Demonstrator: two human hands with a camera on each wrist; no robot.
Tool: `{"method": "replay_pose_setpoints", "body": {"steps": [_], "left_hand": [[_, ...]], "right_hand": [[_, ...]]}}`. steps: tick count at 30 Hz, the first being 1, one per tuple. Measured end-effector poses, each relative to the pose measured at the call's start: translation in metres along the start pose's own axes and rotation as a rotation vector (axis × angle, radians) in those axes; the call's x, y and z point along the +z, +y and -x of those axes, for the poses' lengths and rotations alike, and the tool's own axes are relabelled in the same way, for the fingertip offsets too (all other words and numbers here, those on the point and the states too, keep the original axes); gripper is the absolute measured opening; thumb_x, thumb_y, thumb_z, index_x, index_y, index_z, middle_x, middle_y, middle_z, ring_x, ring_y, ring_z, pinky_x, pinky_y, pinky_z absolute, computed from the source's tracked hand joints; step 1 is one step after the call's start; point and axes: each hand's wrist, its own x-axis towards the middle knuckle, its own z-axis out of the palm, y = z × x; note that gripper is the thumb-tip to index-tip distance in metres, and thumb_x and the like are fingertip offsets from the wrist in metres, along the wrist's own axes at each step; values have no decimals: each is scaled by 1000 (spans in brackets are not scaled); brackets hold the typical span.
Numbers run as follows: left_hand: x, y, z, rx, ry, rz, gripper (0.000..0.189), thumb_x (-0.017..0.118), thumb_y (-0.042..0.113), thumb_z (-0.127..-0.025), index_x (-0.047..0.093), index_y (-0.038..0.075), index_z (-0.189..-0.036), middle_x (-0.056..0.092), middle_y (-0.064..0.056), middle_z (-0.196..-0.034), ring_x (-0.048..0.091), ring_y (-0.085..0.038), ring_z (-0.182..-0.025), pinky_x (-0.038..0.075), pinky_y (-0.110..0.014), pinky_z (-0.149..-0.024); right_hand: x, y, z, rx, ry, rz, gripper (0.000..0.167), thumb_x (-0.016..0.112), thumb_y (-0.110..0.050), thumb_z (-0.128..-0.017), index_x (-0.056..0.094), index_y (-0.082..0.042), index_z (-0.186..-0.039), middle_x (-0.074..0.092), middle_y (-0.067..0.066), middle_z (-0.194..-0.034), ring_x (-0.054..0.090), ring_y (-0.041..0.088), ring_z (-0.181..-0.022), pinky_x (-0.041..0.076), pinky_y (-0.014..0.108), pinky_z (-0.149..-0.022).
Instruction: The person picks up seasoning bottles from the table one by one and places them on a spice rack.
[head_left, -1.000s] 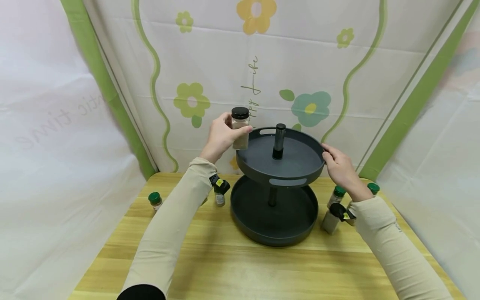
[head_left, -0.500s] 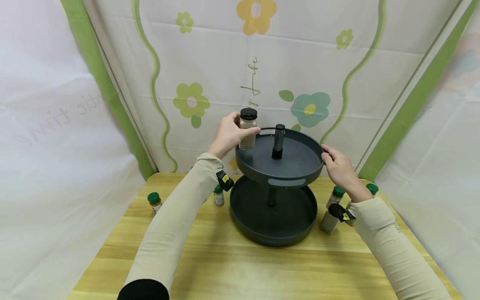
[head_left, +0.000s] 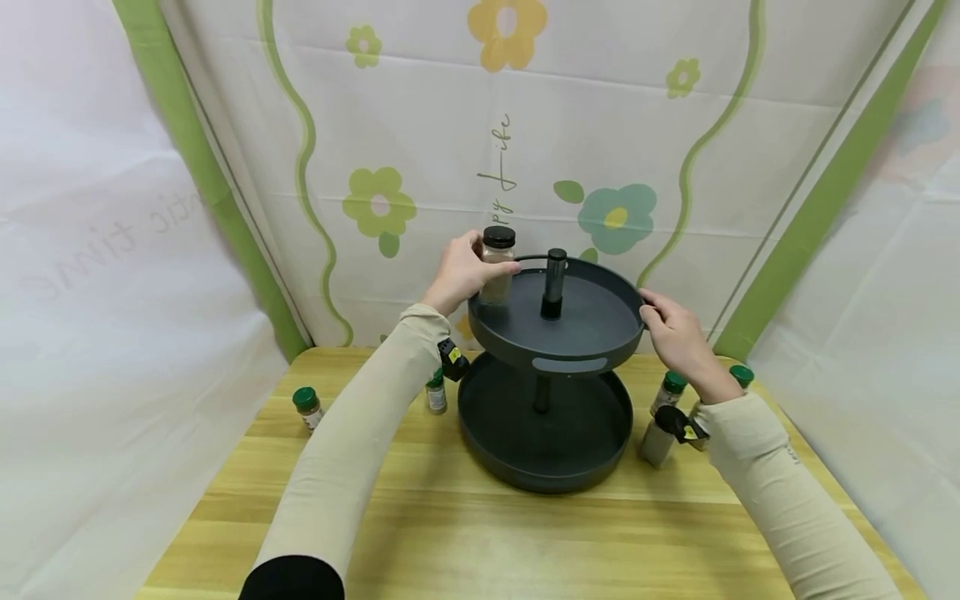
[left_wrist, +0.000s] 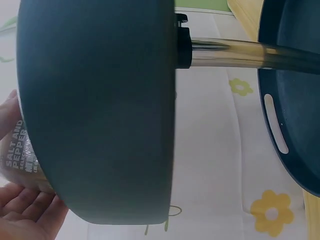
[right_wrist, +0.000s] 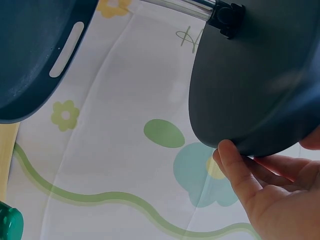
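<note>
In the middle of the head view, the jar (head_left: 497, 271) is held upright by the left hand (head_left: 459, 273), thumb across the front and fingers behind. It is placed over the left part of the upper tray (head_left: 592, 312); whether the tray floor is touched by its base cannot be told. The rim of that tray is gripped at its right by the right hand (head_left: 677, 333), with thumb and fingers brought close. The upper tray is carried by a post (head_left: 553, 283) above the wider-looking lower tray (head_left: 551, 442), which is set on the table (head_left: 555, 542).

A green-capped bottle (head_left: 308, 408) is seen at the left of the frame and another (head_left: 436, 395) just left of the lower tray. By the right wrist, a second jar (head_left: 656, 446) (its top hard to make out) is grouped with more green-capped bottles (head_left: 668, 392). Behind, a flowered cloth (head_left: 420, 108) is hung.
</note>
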Motion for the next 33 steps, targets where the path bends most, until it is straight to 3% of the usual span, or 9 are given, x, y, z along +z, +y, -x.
{"method": "replay_pose_setpoints", "body": {"steps": [17, 25, 33], "left_hand": [[7, -12, -6, -44, 3, 25, 47, 82, 33, -74, 49, 8, -96, 49, -9, -90, 47, -23, -79, 39, -33, -63], [8, -17, -10, -45, 5, 57, 49, 82, 30, -74, 53, 9, -107, 56, -7, -99, 52, -21, -87, 44, -33, -70], [11, -23, -12, -68, 23, 26, 49, 82, 34, -73, 51, 10, -102, 53, -8, -94, 49, -22, -81, 41, -33, -63]], "right_hand": [[2, 2, -1, -14, 8, 1, 54, 26, -34, -104, 27, -4, -148, 31, 25, -147, 40, 44, -124, 34, 60, -95], [2, 3, -2, -21, 20, 4, 54, 25, -34, -104, 28, -3, -148, 32, 25, -145, 43, 38, -113, 36, 52, -84], [2, 2, -1, -13, 16, 4, 54, 26, -35, -103, 28, -5, -148, 32, 24, -146, 41, 37, -118, 36, 53, -87]]}}
